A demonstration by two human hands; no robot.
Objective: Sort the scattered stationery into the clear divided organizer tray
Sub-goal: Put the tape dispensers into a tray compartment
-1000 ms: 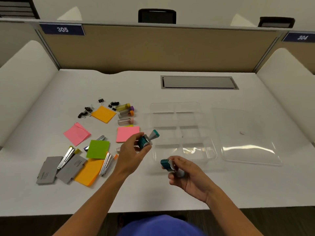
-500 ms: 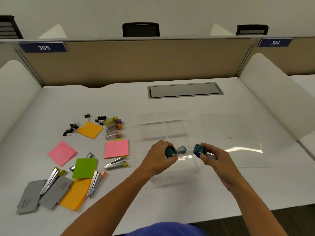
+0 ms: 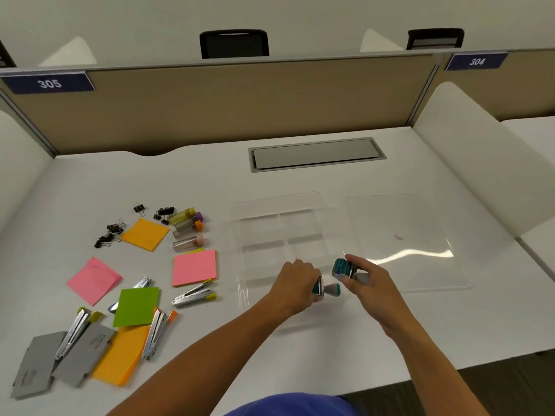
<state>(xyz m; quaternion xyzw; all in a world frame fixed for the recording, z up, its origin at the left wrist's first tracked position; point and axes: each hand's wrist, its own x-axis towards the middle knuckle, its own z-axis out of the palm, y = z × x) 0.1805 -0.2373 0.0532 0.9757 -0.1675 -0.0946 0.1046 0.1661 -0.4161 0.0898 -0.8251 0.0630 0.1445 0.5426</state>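
The clear divided organizer tray (image 3: 279, 205) lies at the middle of the white desk. My left hand (image 3: 295, 285) grips a teal and grey correction tape (image 3: 329, 289) low over the tray's near compartment. My right hand (image 3: 368, 280) holds a second teal correction tape (image 3: 341, 268) just right of it, above the tray's near right corner. Scattered at the left are sticky notes: pink (image 3: 193, 267), green (image 3: 136, 306), orange (image 3: 145, 234). Staplers (image 3: 193, 295), binder clips (image 3: 109, 232) and small tubes (image 3: 187, 228) lie there too.
The tray's clear lid (image 3: 420, 223) lies flat to the tray's right. Grey flat boxes (image 3: 33, 367) sit at the near left. A grey cable hatch (image 3: 315, 154) is set in the desk behind the tray. Beige partitions and white side panels enclose the desk.
Both hands carried their correction tapes from in front of the tray forward over its near compartment. The left one has sunk lower into the tray.
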